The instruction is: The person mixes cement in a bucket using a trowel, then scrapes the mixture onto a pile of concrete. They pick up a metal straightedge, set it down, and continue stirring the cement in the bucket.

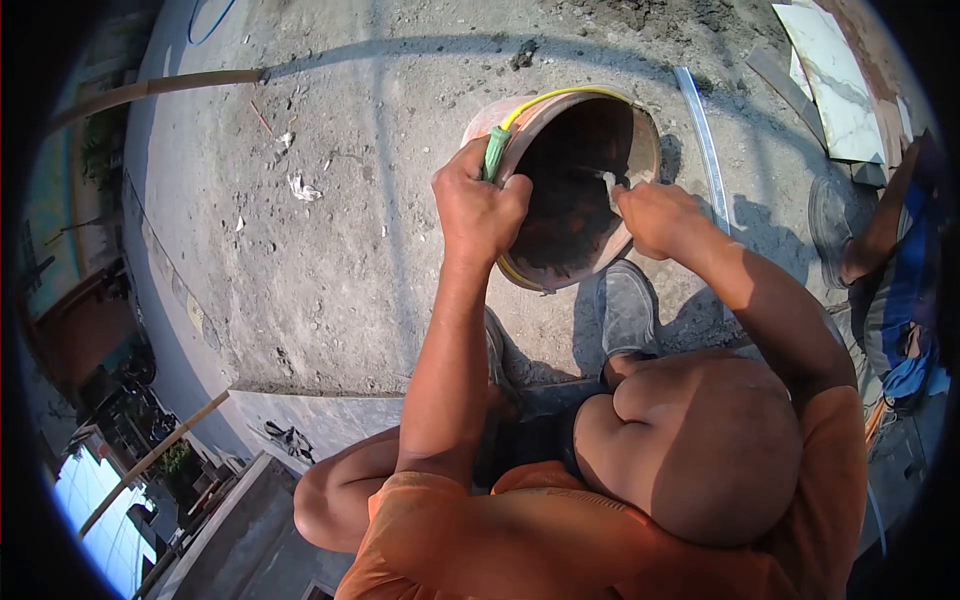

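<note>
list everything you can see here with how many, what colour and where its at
bucket: one, pinkish outside, dark inside, centre, mouth toward camera
bucket handle: one, yellow, along upper rim
grip: one, green, on handle's left part
small thing: one, whitish, in right fingers
flat strip: one, silvery, right of bucket
marbled tile: at least one, white, upper right
poles: two, tan, left side
cord: one, blue, upper left
scrap: several, white, ground left of bucket
other person's shoe: one, grey, right
shoes: two, grey, below bucket
shirt: one, orange, bottom
left hand: one, bare, at grip and rim
right hand: one, bare, bucket's right side
</note>
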`<state>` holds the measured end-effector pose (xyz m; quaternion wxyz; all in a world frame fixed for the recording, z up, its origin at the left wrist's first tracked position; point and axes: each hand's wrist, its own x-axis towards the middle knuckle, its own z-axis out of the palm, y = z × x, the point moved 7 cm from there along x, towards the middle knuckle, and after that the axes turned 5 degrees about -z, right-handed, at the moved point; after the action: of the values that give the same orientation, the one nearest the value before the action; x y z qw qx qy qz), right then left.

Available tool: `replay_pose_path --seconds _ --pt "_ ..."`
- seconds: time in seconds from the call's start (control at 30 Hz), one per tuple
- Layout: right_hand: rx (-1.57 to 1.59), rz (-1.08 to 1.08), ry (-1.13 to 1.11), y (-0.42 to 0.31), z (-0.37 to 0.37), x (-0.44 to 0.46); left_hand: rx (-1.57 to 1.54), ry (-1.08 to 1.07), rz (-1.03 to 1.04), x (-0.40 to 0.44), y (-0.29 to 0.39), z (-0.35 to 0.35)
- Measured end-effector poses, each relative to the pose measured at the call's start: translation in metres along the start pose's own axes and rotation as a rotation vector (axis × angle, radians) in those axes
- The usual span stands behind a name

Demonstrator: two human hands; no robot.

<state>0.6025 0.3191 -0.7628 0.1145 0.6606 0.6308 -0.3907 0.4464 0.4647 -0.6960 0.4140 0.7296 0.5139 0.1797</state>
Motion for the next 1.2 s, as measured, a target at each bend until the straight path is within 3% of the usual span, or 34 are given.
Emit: replay_pose_path --seconds 0.2,0.27,0.33,0.43,0.53,0.7,0.77,0.87,0.9,1.0,1.2 --pt "0.042 0.097 0.067 0.002 -0.018 -0.022 -0.01 -0.016 -0.026 -0.008 0.004 0.004" --pt "0.057 0.286 0.188 0.02 -0.031 -0.013 -0.02 -0.044 -0.019 -0.009 0.009 0.014" --pt "0.077 0.297 0.166 0.025 -0.026 0.002 0.052 -0.093 0.085 -0.015 0.019 0.023" --pt "0.042 0.184 -0.085 0.014 0.007 0.022 0.027 -0.126 0.068 -0.021 0.017 0.026" --pt "0.095 0.154 -0.088 0.012 0.018 0.03 -0.011 -0.104 0.071 -0.021 0.006 0.017" --pt "0.238 0.047 -0.337 0.007 0.033 0.034 -0.087 -0.128 0.133 -0.022 -0.004 0.002" --pt "0.621 0.096 -0.326 0.008 0.045 0.02 -0.13 -0.138 0.159 -0.027 -0.009 0.002" --pt "0.89 0.066 -0.218 0.002 0.078 0.018 -0.189 -0.138 0.096 -0.024 -0.022 0.0" --pt "0.973 0.05 -0.285 -0.001 0.084 0.015 -0.181 -0.141 0.094 -0.025 -0.025 0.0" --pt "1.047 0.026 -0.366 -0.014 0.104 0.016 -0.221 -0.168 0.066 -0.026 -0.032 0.0" --pt "1.335 -0.117 -0.326 -0.045 0.141 0.025 -0.258 -0.134 -0.079 -0.027 -0.048 -0.004"
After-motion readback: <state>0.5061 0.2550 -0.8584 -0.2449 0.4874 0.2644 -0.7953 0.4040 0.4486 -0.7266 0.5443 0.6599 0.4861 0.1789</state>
